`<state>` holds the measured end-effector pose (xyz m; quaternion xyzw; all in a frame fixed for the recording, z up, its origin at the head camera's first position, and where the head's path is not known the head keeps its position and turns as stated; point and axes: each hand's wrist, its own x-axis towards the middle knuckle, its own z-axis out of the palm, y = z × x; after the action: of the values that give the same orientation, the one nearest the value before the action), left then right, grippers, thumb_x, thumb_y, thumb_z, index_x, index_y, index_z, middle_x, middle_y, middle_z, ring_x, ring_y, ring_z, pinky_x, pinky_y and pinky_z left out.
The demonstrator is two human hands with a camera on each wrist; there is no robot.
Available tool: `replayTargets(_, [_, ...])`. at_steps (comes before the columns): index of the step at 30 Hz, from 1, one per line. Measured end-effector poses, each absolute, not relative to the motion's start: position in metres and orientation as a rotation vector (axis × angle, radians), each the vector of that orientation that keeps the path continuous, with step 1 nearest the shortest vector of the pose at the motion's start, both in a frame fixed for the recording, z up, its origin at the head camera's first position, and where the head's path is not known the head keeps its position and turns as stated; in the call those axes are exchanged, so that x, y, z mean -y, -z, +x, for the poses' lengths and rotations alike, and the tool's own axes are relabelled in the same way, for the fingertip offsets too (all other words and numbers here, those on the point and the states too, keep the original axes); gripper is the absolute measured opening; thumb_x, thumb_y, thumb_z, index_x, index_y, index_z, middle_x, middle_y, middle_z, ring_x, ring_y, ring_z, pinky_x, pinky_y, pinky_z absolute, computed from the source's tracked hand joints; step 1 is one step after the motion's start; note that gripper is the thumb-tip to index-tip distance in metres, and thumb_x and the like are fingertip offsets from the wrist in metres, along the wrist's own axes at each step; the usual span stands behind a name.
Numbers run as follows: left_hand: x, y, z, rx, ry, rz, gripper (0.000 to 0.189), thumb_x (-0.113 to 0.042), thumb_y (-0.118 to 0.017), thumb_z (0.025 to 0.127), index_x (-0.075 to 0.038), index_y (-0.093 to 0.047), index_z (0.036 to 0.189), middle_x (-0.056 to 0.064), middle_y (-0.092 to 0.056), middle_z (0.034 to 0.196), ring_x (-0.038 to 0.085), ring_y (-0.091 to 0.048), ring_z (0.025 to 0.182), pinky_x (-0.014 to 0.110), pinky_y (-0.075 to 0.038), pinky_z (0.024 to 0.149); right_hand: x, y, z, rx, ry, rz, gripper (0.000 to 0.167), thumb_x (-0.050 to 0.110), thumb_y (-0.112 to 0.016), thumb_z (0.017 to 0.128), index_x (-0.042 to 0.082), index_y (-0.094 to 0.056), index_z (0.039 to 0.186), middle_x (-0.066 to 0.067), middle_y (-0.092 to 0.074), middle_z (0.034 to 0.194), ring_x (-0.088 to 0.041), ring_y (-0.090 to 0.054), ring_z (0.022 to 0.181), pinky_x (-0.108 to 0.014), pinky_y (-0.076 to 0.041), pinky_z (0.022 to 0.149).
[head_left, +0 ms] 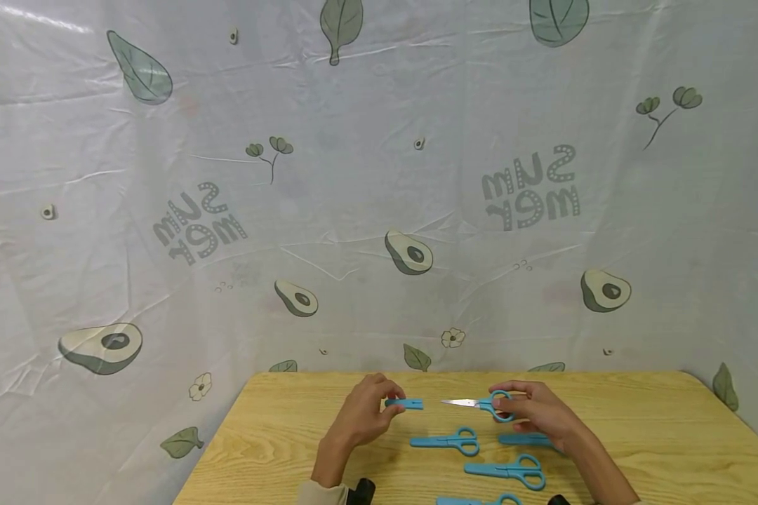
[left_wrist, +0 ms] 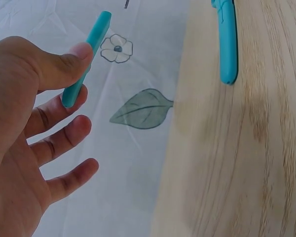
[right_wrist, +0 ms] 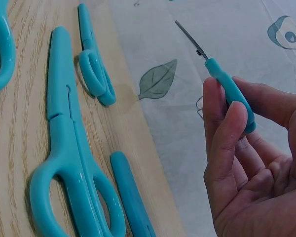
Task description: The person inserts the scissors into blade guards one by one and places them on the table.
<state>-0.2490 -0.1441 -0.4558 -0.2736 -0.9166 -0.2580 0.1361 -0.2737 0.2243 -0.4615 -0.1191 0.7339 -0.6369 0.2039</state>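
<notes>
Between thumb and fingertips my left hand [head_left: 365, 414] pinches a blue scissors sheath [head_left: 410, 404], its end turned to the right. In the left wrist view the sheath [left_wrist: 88, 59] tilts, and the other fingers spread free of it. My right hand [head_left: 537, 410] grips a pair of blue-handled scissors [head_left: 485, 404] by the finger loops. Their bare metal blades are closed and point left at the sheath, a short gap apart from it. The right wrist view shows the same scissors [right_wrist: 229, 91] edge-on between thumb and fingers.
On the wooden table [head_left: 278, 435], sheathed blue scissors [head_left: 445, 442] lie below the hands. Another sheathed pair [head_left: 505, 470] lies nearer, and a third [head_left: 470, 501] is cut off at the front edge of view. A blue sheath [head_left: 524, 439] shows under the right forearm. A printed curtain [head_left: 354, 175] hangs behind.
</notes>
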Motion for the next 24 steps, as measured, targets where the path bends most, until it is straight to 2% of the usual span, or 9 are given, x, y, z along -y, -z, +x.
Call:
replayTargets(15, [0.126, 0.457, -0.263, 2.653, 0.772, -0.756, 0.007, -0.024, -0.075, 0.103, -0.020, -0.077, 0.108, -0.002, -0.067, 0.102, 0.015, -0.059, 0.096, 0.029, -0.052, 0.082, -0.221, 0.461, -0.296, -2.028, 1.763, -0.376, 0.053, 0.032, -0.070, 0.106, 0.003, -0.060, 0.149, 0.002, -0.079, 0.099, -0.011, -0.074, 0.092, -0.026, -0.059, 0.070])
replayTargets(24, [0.120, 0.456, -0.267, 2.647, 0.785, -0.748, 0.006, -0.021, -0.075, 0.103, -0.018, -0.078, 0.108, 0.007, -0.069, 0.104, 0.023, -0.062, 0.098, 0.030, -0.052, 0.084, -0.220, 0.461, -0.304, -1.996, 1.765, -0.393, 0.052, 0.031, -0.070, 0.106, 0.003, -0.059, 0.149, 0.004, -0.079, 0.097, -0.012, -0.075, 0.091, -0.025, -0.058, 0.069])
